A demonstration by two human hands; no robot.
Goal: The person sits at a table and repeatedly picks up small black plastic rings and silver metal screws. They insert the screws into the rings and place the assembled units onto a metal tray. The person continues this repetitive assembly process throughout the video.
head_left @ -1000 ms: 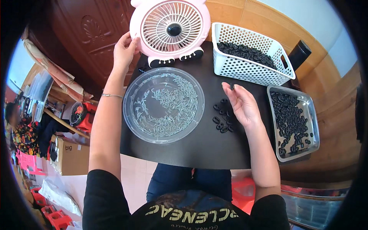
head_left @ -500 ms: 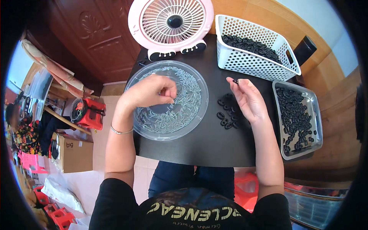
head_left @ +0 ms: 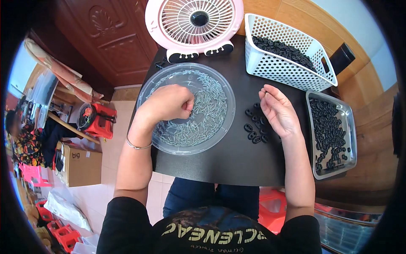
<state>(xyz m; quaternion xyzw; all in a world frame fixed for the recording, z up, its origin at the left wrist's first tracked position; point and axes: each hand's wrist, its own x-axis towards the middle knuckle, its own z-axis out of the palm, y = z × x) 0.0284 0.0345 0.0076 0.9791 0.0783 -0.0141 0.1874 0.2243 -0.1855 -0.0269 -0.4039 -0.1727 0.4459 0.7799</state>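
Two hands of mine are up over the dark table (head_left: 220, 171). My left hand (head_left: 169, 99) is curled, knuckles up, above the clear round tub (head_left: 231, 110), left of the middle of the frame. My right hand (head_left: 280, 113) is right of the middle, palm partly up, thumb and fingertips drawn close together. The tips are too small and hidden to see well, so I can't tell if either hand grips something.

To pick well from the tub, I think it helps to pinch just one pin, lightly, and not scoop a bunch. My right hand should be steady, so a small piece would not slip.

The little pins (head_left: 186, 137) are thin, straight and shiny grey, lying every which way in the tub. Just beside my right hand, some black pieces (head_left: 254, 134) lie on the table. They are small ovals, and some show holes. Many more fill the metal tray (head_left: 354, 144) at the right of the frame. Farther off, at the upper right, the white basket (head_left: 287, 70) holds a big dark heap. Past the tub, at the top, stands a pink fan (head_left: 199, 19).
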